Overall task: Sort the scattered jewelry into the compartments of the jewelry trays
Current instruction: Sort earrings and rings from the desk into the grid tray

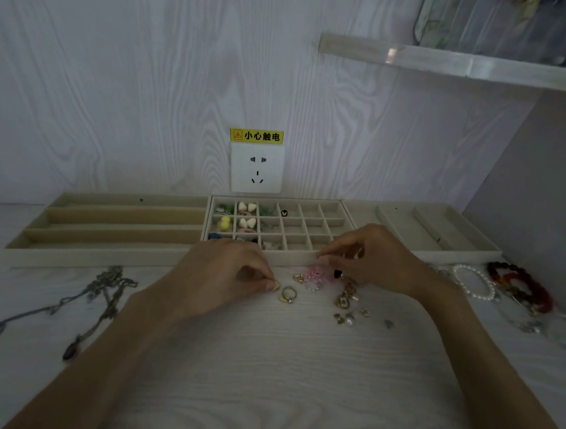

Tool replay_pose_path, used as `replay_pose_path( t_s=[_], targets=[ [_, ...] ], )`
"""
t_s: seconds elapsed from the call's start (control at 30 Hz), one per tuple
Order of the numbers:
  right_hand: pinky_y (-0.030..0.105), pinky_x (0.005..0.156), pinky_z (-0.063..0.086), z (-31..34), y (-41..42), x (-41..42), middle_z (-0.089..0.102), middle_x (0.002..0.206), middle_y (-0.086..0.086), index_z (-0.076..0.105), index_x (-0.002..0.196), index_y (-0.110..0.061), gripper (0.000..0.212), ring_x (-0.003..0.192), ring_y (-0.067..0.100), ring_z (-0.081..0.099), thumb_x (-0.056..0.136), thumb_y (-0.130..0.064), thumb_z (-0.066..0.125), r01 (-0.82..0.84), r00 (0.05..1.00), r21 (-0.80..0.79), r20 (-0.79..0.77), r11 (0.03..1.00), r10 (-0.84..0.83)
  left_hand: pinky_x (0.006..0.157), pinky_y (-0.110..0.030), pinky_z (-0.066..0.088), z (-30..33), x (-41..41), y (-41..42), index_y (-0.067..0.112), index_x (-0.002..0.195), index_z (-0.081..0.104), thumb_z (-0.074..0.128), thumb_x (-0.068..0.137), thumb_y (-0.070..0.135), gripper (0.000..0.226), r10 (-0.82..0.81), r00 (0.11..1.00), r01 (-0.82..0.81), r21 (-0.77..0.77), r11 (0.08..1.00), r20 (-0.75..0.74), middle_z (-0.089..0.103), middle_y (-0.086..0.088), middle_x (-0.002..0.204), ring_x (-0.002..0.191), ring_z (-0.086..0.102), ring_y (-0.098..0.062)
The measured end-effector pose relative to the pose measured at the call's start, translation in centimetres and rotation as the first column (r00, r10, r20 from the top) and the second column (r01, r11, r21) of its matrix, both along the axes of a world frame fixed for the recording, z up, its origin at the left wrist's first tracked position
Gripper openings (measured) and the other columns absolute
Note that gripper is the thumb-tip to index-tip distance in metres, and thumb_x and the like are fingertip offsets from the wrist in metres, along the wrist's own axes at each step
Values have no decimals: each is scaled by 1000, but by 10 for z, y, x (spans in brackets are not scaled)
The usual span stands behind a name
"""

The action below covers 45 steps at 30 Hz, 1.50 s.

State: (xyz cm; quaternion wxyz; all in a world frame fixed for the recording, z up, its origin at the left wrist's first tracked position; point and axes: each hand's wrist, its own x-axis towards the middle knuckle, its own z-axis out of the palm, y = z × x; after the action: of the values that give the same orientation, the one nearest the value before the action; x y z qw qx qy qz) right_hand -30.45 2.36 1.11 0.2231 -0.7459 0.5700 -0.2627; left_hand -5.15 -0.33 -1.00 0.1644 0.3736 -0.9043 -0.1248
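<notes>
Tray (292, 258) compartments behind hands, unreadable

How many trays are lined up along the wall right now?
3: the long-slot tray at left, the grid tray in the middle, and a third tray at right. None looks hidden.
</notes>
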Motion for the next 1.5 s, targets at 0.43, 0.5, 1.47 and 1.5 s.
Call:
replay_pose_path(
  t_s=[0.43,0.5,1.47,1.5],
  targets=[
    [8,73,48,16,13,-36,73,82,-12,75,91,-27,19,80,-1,67,79,-13,73,55,998,165,1,985,-56,62,-6,43,6,-2,3,39,85,74,67,80,45,12,69,980,-53,89,995,-188,67,30,78,77,60,12],
    [8,70,47,13,12,-35,72,77,-14,76,91,-26,16,74,-3,66,79,-16,73,70,997,178,-25,982,-66,58,-6,40,10,0,4,38,83,73,68,80,41,7,92,971,-72,98,993,-220,67,30,75,71,60,13],
    [7,72,49,17,17,-40,74,82,-10,75,88,-28,13,80,4,68,76,-25,74,72,996,203,32,976,-80,60,-10,43,14,8,3,42,82,73,69,75,54,14,94,993,-94,-13,996,67,68,26,74,68,60,9],
    [8,73,49,17,16,-41,74,81,-10,75,88,-28,13,80,4,68,76,-24,75,79,996,199,25,977,-86,57,-4,39,14,6,4,42,81,73,70,75,51,11,81,995,-80,-17,997,59,68,26,73,68,59,11]
  ],
)
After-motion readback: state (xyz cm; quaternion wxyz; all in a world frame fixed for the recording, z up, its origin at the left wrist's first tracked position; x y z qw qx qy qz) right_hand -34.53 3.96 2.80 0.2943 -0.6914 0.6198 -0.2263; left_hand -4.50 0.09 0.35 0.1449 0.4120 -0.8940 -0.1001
